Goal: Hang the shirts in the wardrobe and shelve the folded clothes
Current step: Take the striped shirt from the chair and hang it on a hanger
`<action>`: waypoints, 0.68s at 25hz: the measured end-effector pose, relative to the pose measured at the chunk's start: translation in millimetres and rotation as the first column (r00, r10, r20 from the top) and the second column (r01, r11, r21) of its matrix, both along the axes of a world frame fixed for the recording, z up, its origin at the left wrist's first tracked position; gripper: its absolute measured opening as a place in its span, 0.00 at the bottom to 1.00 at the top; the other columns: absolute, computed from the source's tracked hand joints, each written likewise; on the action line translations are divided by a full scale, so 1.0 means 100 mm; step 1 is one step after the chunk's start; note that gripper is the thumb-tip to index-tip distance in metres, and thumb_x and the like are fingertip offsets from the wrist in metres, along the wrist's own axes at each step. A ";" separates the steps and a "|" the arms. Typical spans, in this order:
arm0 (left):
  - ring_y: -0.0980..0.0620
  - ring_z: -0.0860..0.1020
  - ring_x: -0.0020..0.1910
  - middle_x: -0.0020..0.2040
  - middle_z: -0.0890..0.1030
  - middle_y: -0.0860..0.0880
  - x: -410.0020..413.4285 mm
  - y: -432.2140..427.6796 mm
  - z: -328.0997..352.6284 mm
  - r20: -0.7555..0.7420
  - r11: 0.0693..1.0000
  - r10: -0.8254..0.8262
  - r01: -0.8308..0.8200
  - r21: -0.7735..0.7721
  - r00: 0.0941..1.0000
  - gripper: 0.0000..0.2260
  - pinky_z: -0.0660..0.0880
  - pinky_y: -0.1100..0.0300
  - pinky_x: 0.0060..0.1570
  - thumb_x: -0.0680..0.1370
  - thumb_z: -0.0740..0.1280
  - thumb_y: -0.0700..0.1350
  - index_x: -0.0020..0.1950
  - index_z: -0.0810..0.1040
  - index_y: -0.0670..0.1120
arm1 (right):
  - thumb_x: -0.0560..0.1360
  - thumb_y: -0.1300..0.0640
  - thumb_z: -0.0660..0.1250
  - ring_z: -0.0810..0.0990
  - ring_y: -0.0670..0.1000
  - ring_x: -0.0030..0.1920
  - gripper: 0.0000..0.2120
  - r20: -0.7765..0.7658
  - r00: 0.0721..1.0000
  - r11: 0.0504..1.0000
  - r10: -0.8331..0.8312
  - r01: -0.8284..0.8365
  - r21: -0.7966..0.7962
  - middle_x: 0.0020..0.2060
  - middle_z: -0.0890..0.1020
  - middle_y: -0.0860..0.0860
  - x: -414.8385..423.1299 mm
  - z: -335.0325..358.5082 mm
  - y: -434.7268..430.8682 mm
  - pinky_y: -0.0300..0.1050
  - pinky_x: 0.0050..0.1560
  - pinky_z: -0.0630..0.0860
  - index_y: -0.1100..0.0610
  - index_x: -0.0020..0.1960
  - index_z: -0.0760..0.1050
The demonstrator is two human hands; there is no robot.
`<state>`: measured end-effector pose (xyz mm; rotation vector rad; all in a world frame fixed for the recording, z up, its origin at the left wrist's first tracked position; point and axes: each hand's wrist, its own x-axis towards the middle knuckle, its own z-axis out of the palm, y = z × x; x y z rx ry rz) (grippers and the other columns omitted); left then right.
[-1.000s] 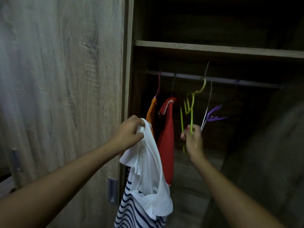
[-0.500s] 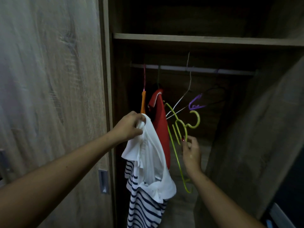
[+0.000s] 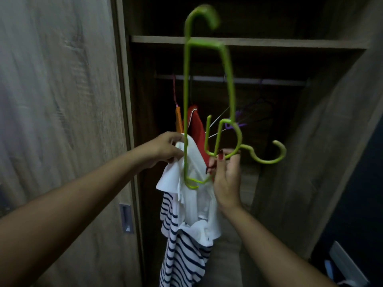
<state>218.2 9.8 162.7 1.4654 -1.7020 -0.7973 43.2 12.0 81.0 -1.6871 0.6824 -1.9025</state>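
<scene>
My left hand (image 3: 165,148) grips the top of a white shirt (image 3: 194,195) bunched together with a navy-and-white striped shirt (image 3: 182,255); both hang down in front of the open wardrobe. My right hand (image 3: 226,175) pinches a green plastic hanger (image 3: 230,83), held up close to the camera and turned on end, its hook (image 3: 267,158) pointing right. The hanger's lower end overlaps the white shirt. Inside, a red shirt (image 3: 195,125) and an orange garment (image 3: 178,119) hang from the rail (image 3: 269,81).
The wardrobe's wooden sliding door (image 3: 62,121) with a recessed metal handle (image 3: 126,218) fills the left. A shelf board (image 3: 290,43) runs above the rail. Purple and dark empty hangers (image 3: 240,123) hang further right. The wardrobe's side panel (image 3: 321,141) stands at right.
My right hand has pulled the green hanger off the rail, out of the wardrobe and up toward the camera. My left hand keeps holding the shirts in about the same place.
</scene>
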 end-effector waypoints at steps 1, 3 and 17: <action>0.47 0.78 0.47 0.53 0.77 0.43 0.04 0.02 0.05 -0.028 1.000 0.001 -0.001 -0.008 1.000 0.17 0.76 0.59 0.35 0.73 0.64 0.30 0.59 0.76 0.44 | 0.80 0.64 0.56 0.75 0.39 0.32 0.09 -0.087 0.996 0.999 -0.019 0.022 0.038 0.32 0.74 0.46 -0.02 -0.14 -0.05 0.31 0.34 0.70 0.51 0.45 0.68; 0.50 0.77 0.42 0.46 0.78 0.45 0.18 0.05 0.16 -0.092 0.999 0.033 -0.036 -0.030 0.995 0.14 0.73 0.61 0.33 0.74 0.63 0.30 0.52 0.78 0.46 | 0.79 0.67 0.56 0.76 0.35 0.32 0.11 -0.278 0.961 0.981 -0.010 0.063 0.185 0.32 0.74 0.45 -0.17 -0.44 -0.18 0.27 0.34 0.68 0.55 0.42 0.67; 0.48 0.77 0.36 0.54 0.75 0.44 0.19 0.07 -0.04 0.495 0.994 -0.058 0.096 -0.053 0.867 0.20 0.77 0.57 0.31 0.70 0.66 0.33 0.58 0.80 0.49 | 0.78 0.53 0.59 0.79 0.57 0.33 0.07 -0.917 0.387 0.990 -0.097 0.130 -0.049 0.34 0.80 0.58 -0.63 0.03 -0.54 0.52 0.35 0.76 0.53 0.42 0.70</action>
